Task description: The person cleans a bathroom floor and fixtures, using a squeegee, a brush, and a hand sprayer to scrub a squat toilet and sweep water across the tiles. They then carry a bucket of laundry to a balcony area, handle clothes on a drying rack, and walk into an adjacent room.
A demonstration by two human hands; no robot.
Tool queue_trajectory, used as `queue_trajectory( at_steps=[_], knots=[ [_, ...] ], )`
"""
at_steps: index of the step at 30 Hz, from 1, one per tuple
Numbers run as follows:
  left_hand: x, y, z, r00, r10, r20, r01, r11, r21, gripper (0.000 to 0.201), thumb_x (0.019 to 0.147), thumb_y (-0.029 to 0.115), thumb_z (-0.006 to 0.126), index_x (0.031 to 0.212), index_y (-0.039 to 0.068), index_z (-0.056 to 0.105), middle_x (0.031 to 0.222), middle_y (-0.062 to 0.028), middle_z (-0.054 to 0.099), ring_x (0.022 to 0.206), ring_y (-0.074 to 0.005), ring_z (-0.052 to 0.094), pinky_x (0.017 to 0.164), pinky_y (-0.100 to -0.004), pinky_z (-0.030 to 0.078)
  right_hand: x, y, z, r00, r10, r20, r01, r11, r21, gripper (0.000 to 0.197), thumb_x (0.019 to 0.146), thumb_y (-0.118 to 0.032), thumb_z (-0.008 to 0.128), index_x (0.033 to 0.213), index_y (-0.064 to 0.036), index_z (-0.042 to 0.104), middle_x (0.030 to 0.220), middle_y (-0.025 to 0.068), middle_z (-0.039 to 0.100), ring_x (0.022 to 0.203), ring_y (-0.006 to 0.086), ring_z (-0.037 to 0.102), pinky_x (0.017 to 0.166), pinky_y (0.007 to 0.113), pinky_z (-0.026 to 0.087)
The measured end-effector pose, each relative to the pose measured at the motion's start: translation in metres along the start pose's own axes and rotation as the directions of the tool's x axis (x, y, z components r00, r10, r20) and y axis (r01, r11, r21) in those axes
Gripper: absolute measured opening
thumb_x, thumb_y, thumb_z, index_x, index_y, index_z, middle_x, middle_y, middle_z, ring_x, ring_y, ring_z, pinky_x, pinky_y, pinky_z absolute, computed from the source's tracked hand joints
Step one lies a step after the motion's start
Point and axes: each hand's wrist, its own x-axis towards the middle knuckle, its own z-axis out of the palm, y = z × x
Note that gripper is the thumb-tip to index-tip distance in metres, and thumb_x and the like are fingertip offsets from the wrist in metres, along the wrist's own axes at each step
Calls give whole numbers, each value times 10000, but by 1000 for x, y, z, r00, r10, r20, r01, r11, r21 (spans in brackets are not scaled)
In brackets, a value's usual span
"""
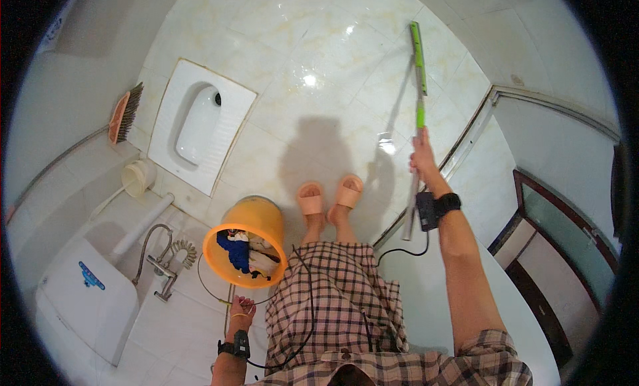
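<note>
Over white tiles (266, 136), the left hand (241, 307) grips a bucket's (256, 216) handle (212, 291); the right hand (422, 155), a green-grey pole (421, 113).

Right arm (462, 273): stretched well forward and out to that side, nearly straight from where I stand.
Right hand (421, 156): fingers wrapped round in a grip, far ahead of the body.
Left forearm (229, 371): low, near the hip, pointing forward.
Left hand (243, 306): fingers curled in.
Feet (340, 215): side by side, slightly apart.

Pale tiled floor (293, 53), squat toilet (200, 129), peach slippers (310, 202)
</note>
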Motion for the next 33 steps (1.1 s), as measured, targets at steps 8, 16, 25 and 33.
queue_trajectory(
  at_steps=[8,16,25,33],
  knots=[
    [3,1,-5,995,-64,71,66,998,-25,232,863,305,424,756,102,452,653,-17,483,637,-160,506,590,-312,412,-145,99,149,697,-630,341,700,497,-513,525,824,-104,411,1307,-112,204,1076,234,483,813,349,536,690,403,438],
    [-13,19,23,1000,-13,5,13,1000,-19,230,864,288,442,737,100,476,629,-11,487,624,-144,502,554,-284,402,-165,20,119,807,-65,587,46,998,47,514,867,-260,410,1322,-242,171,649,49,491,447,119,403,400,248,368],
    [4,36,73,994,80,70,-75,995,-72,237,863,253,451,681,103,449,616,-14,464,578,-127,451,560,-263,383,-64,12,-143,973,232,-12,-206,887,413,478,871,-309,408,1295,-246,195,537,18,399,355,111,366,305,234,349],
    [22,63,113,994,99,-39,-102,993,-62,241,824,317,518,689,129,449,599,8,455,571,-111,465,504,-262,421,78,-1,-104,985,66,-159,0,923,384,429,852,-255,435,1206,-174,208,473,23,362,323,131,378,287,255,337]
  ],
)
